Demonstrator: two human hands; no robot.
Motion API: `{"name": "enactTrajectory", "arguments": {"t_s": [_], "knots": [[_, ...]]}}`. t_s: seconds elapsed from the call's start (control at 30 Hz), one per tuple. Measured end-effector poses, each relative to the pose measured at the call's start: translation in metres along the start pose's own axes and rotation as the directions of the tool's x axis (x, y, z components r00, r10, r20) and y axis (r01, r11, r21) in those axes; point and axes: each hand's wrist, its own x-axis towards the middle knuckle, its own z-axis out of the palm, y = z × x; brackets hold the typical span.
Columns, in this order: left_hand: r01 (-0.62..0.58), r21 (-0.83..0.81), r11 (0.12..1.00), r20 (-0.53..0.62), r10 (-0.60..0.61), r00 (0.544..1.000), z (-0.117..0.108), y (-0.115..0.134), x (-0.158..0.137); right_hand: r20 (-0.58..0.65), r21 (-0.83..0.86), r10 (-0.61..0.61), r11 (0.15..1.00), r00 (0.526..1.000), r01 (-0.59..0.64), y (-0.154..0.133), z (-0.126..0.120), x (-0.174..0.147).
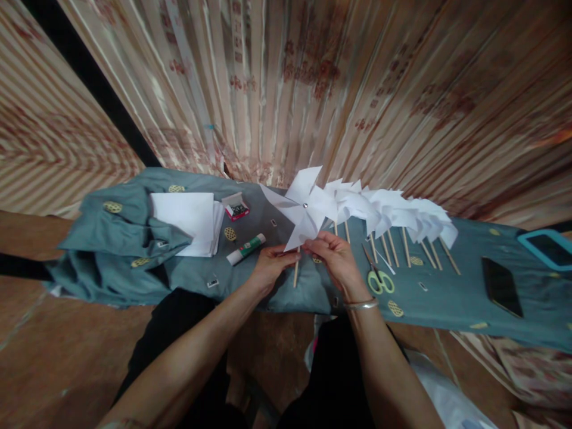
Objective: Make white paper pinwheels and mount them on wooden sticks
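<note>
A white paper pinwheel (305, 205) with a pin at its centre is held upright over the cloth-covered table. My left hand (274, 265) is closed on its wooden stick just beneath the paper blades. The thumb and fingers of my right hand (333, 253) pinch the pinwheel at its lower blade. Behind and to the right lies a row of finished-looking pinwheels (388, 208), overlapping, their sticks pointing toward me. Green-handled scissors (379, 280) lie right of my right hand. A glue stick (245, 249) rests left of my left hand.
A stack of white paper (183, 220) lies at the left, partly under folded cloth (120, 226). Beside it sits a small open box of pins (236, 207). A dark phone (501, 286) and a blue-framed device (547, 249) lie at the right. A curtain (268, 89) hangs behind the table.
</note>
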Motion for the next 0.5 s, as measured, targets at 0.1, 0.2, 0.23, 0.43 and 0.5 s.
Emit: {"name": "enactTrajectory", "arguments": {"t_s": [0.1, 0.2, 0.23, 0.43, 0.5], "knots": [[0.003, 0.011, 1.0, -0.02, -0.003, 1.0, -0.002, -0.001, 0.002, -0.019, -0.041, -0.014, 0.999, 1.0, 0.013, -0.001, -0.003, 0.001], [-0.005, 0.031, 0.999, -0.046, 0.007, 0.999, -0.004, 0.0, 0.003, -0.127, -0.113, -0.09, 0.991, 0.988, 0.076, -0.004, -0.016, 0.004], [-0.006, 0.034, 0.999, -0.049, 0.007, 0.999, -0.003, 0.001, 0.002, -0.191, -0.129, -0.142, 0.985, 0.971, 0.118, -0.006, -0.022, 0.005], [0.039, 0.06, 0.997, -0.028, -0.037, 0.999, -0.001, 0.003, -0.003, -0.449, -0.238, -0.433, 0.901, 0.782, 0.363, -0.008, -0.052, 0.023], [0.047, 0.082, 0.996, -0.008, -0.046, 0.999, -0.001, 0.002, -0.003, -0.414, -0.271, -0.455, 0.889, 0.788, 0.37, -0.006, -0.055, 0.027]]}}
